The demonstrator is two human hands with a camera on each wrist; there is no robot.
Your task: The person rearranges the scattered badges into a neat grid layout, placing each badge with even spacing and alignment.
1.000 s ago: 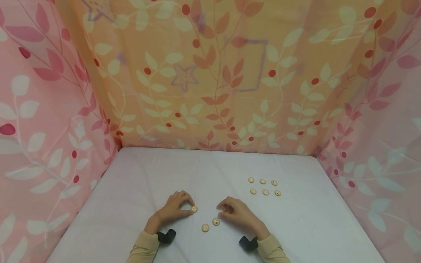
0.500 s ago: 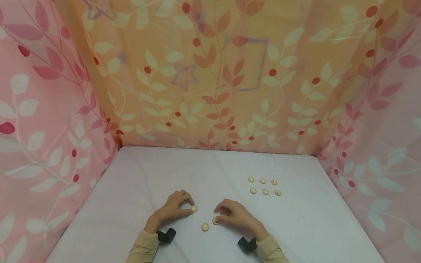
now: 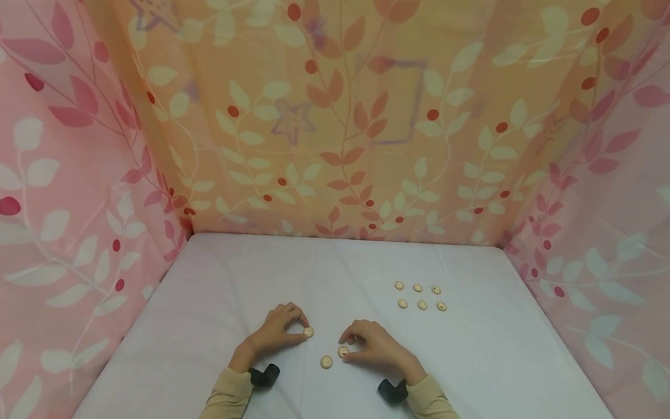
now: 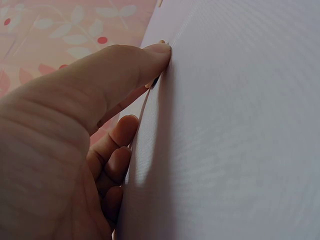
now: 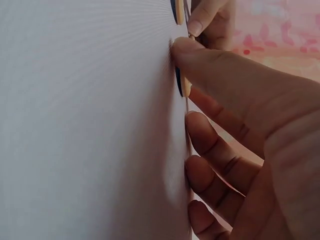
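Observation:
Near the middle of the white table, my left hand (image 3: 277, 330) pinches a round pale wooden button (image 3: 309, 331) by its edge between thumb and index finger. My right hand (image 3: 377, 345) has its thumb and index finger on opposite edges of a second button (image 3: 342, 351), which lies flat. Just left of that one and nearer me is a third button (image 3: 326, 362), touched by neither hand. In the right wrist view, the right thumb partly covers the button (image 5: 185, 86). The left thumb hides most of its button in the left wrist view.
Several similar buttons (image 3: 421, 305) lie in two short rows farther back on the right of the white tabletop (image 3: 251, 267). Patterned cloth (image 3: 293, 174) hangs behind the table and on both sides. A black band piece (image 3: 392, 391) sits at each wrist.
My right hand has shifted slightly left and toward me, bringing thumb and index finger onto the second button's edges. My left hand stays on its button. The rows have not moved.

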